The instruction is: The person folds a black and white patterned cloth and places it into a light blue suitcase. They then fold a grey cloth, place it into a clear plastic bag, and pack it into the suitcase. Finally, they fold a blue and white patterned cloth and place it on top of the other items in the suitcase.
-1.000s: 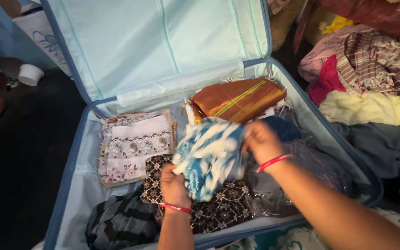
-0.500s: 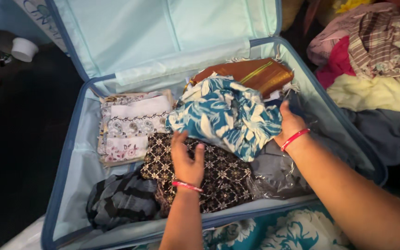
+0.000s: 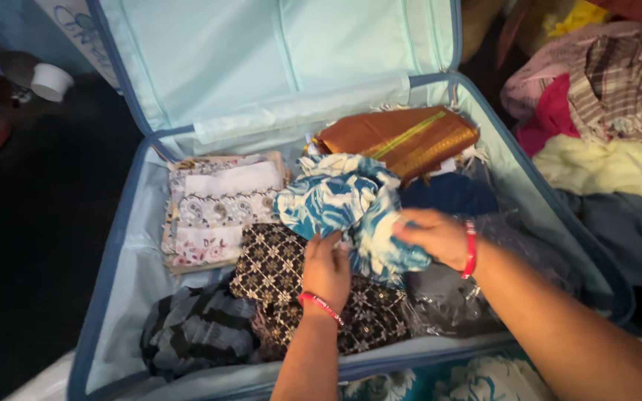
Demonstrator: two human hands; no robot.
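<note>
A crumpled blue-and-white floral cloth [image 3: 347,204] is gripped from both sides over the middle of an open light-blue hard-shell suitcase [image 3: 124,275]. The left hand [image 3: 326,271] is closed on the cloth's lower edge, fingers curled into the fabric, and the right hand [image 3: 434,238] is clamped on its right-hand fold; a red bangle is worn on each wrist. The cloth rests on a dark brown garment with a small cream flower print [image 3: 291,278], beside a stack of folded white printed fabrics [image 3: 217,212] and in front of a folded rust-orange silk piece with a gold stripe [image 3: 399,139].

A loose bundle like this could spread out of shape if the grip is slackened unevenly, and the neat white stack just beside it could be pushed askew by a trailing corner. The clear plastic wrapping [image 3: 447,301] under the right wrist looks slippery, so anything laid on it might slide.

A grey-and-black striped garment [image 3: 195,334] is tucked into the near left corner. The suitcase lies on a dark floor [image 3: 31,245]. A heap of unsorted clothes [image 3: 603,134] is piled to the right, and a white round lid [image 3: 52,80] is seen at the far left.
</note>
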